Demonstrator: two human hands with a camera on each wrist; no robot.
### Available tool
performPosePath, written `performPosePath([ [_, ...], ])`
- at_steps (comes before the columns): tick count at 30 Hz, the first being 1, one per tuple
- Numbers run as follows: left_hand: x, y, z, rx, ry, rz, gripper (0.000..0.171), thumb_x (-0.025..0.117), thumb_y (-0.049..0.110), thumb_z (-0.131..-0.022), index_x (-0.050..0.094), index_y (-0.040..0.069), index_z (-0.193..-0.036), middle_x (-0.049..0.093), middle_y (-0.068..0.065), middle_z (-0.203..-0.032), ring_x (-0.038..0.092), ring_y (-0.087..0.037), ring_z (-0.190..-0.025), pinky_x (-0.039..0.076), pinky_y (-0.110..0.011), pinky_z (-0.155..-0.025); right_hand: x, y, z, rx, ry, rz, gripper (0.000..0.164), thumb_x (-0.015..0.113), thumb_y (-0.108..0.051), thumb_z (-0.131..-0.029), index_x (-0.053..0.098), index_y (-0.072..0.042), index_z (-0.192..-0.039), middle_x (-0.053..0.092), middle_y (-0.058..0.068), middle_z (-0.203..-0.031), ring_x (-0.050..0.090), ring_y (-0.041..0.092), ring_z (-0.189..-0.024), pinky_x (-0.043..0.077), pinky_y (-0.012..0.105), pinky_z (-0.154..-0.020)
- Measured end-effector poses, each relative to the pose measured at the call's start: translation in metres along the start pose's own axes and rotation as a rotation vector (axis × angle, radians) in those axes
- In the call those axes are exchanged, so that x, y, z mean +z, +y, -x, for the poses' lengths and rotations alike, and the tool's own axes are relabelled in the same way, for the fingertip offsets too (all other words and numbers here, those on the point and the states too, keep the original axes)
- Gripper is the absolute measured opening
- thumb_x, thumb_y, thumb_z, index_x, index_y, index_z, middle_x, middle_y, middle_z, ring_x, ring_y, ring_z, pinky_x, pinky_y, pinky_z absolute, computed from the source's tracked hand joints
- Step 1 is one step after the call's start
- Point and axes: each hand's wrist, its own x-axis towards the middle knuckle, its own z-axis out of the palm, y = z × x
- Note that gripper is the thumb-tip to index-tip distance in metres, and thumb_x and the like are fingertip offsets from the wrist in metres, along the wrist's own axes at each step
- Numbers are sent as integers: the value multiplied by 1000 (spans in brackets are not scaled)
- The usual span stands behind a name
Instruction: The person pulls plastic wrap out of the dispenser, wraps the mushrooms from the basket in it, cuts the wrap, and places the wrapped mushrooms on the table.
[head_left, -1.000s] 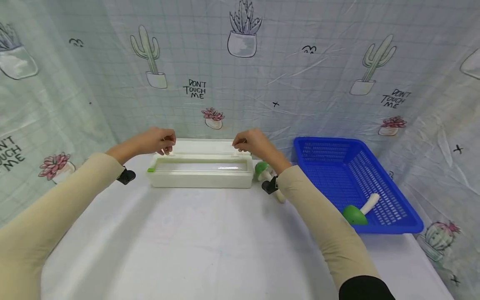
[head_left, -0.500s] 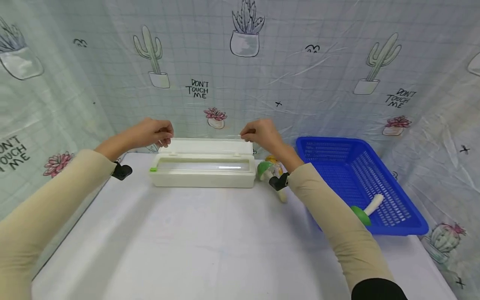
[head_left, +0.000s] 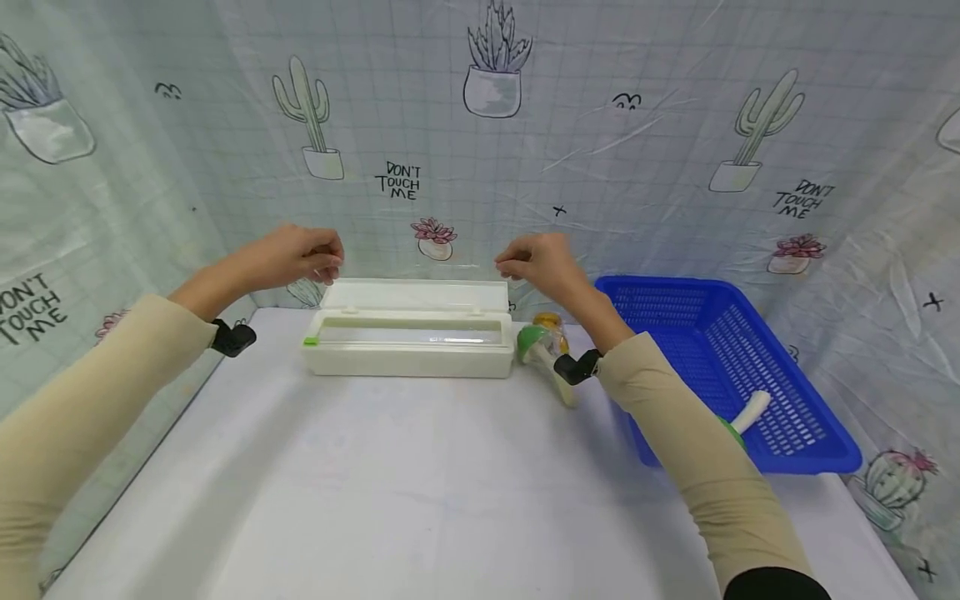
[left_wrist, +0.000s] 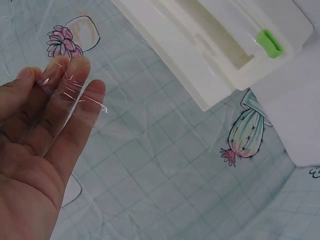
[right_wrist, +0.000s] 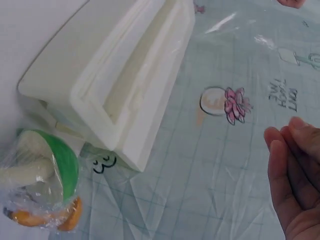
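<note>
Clear cling film catches the light over my left hand, whose thumb and fingers pinch its edge in the left wrist view. My right hand pinches the film's other end with thumb and fingertips; the film itself barely shows there. Both hands are raised above and behind a white cling film dispenser. Its lid stands up at the back, and a green slide cutter sits at the left end of its slot.
Right of the dispenser lies a film-wrapped green-capped toy mushroom, with an orange piece beside it. A blue plastic basket stands further right, holding another mushroom partly hidden by my sleeve. Patterned cloth hangs behind.
Both hands have risen from close over the dispenser's lid and spread a little apart, left hand leftward and right hand rightward. The dispenser has stayed in place.
</note>
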Motion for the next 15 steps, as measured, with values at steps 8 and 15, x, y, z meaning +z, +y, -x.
performPosePath([
  [8,-3,8,3,23,22,-51,6,56,5,-104,60,2,-101,68,-8,-88,69,-22,-81,60,-39,-76,-11,7,11,-71,-58,121,24,72,-16,-96,74,-4,-116,76,11,-106,73,23,-93,58,37,-83],
  [15,-3,12,4,23,9,-65,6,56,6,-104,61,3,-102,68,-7,-89,70,-23,-84,60,-41,-76,31,-8,0,136,-243,-56,72,72,-38,-95,43,-5,-153,61,13,-140,65,28,-120,53,39,-98],
])
